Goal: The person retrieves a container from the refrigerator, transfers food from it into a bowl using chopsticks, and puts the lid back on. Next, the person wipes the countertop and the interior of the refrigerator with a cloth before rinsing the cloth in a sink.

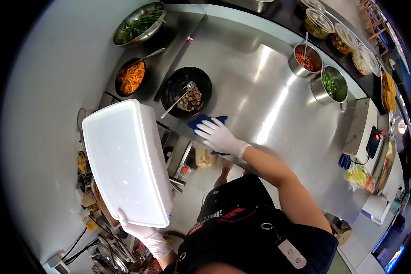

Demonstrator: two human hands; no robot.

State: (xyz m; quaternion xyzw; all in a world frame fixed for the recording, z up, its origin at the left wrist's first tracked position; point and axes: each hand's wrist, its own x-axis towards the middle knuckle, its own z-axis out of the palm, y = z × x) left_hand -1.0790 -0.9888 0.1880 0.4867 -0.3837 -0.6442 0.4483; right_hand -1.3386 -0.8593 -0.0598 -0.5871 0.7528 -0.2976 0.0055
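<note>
My left hand [139, 232], in a white glove, is closed on the lower edge of a large white plastic tub [118, 164], which is tilted beside the counter. The fingers behind the tub are hidden. My right hand [220, 137], also gloved, holds a dark blue cloth [197, 122] against the steel counter [255, 105] near its front edge. Its fingers reach over the cloth, and part of the cloth is covered. Just beyond the cloth sits a black bowl [169, 89] with chopped food and a spoon [176, 104] in it.
At the far left stand a steel bowl of green vegetables [141, 25] and a black bowl of orange shreds [131, 78]. Two steel pots [300, 69] [324, 94] stand at the back right, below lidded food tubs [318, 23]. A boxy device [358, 128] stands at the right.
</note>
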